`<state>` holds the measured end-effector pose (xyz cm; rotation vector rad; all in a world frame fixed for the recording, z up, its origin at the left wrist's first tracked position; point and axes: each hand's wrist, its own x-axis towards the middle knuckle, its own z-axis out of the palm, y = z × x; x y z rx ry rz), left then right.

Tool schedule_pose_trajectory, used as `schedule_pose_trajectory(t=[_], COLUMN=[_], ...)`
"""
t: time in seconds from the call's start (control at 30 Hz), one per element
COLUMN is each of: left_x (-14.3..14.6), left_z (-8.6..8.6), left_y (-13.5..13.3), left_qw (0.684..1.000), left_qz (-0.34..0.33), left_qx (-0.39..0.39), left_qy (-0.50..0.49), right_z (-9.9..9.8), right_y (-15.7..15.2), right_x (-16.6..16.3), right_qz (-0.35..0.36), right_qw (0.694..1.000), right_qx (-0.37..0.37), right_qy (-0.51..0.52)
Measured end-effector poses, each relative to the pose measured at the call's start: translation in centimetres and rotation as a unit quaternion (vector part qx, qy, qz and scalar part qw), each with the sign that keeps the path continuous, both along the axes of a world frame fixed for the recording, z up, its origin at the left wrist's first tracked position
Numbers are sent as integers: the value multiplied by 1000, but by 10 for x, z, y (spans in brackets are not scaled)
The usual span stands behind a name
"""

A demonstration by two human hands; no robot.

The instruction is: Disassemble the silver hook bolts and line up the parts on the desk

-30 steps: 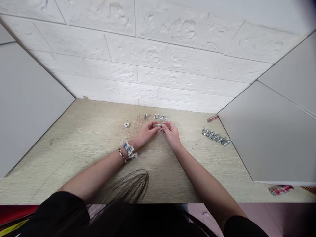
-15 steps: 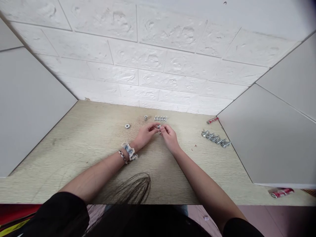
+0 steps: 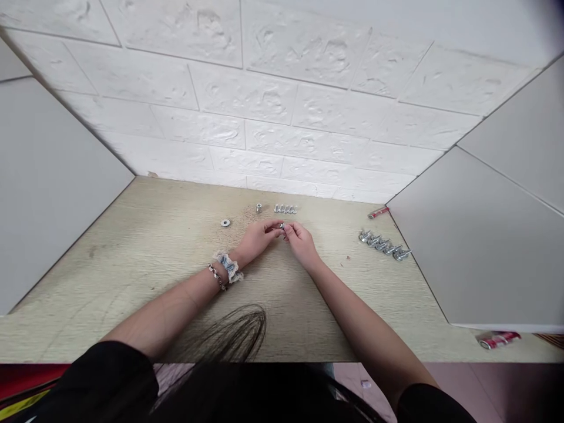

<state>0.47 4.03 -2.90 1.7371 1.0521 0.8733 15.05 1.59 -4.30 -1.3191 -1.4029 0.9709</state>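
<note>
held metal part (image 3: 282,226): silver. row of small bolts (image 3: 286,209): silver. larger bolts (image 3: 383,244) at right: silver-grey. flat washer (image 3: 225,223): silver, dark centre. tabletop (image 3: 299,317): pale beige, fine streaked grain, brown speckling towards the back. wall (image 3: 273,106): white, brick pattern. side panels (image 3: 497,235): plain light grey. wrist scrunchie (image 3: 229,267): light blue, cream edging. chain bracelet (image 3: 215,275): silver. sleeves (image 3: 118,376): black. cylinders (image 3: 499,340): red and silver.

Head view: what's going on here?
A person's left hand and right hand pinch a small metal fastener, mostly hidden, over the table. Beyond them are a row of small bolts and a short metal stack; a washer lies to the left. At right, bolts apparently fitted with washers form a slanting row.
</note>
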Motion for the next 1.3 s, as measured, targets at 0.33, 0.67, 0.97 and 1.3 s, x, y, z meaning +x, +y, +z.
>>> schedule_pose_trajectory(t=[0.33,0.67,0.97,1.3], left_x=[-1,-2,-3,1], left_z=[7,6,9,5], left_y=[-2,1,3,-1], left_qw=[1000,999,999,999], left_qz=[-6,-3,-16,6], left_qx=[2,16,9,29], left_qy=[13,30,35,45], right_z=[-4,-8,-4,-8], right_y=[1,3,0,2], right_x=[1,3,3,0], right_qz=[-3,6,12,5], right_qw=[998,997,999,997], right_qx=[17,29,18,10], right_qy=[-64,-70,-35,74])
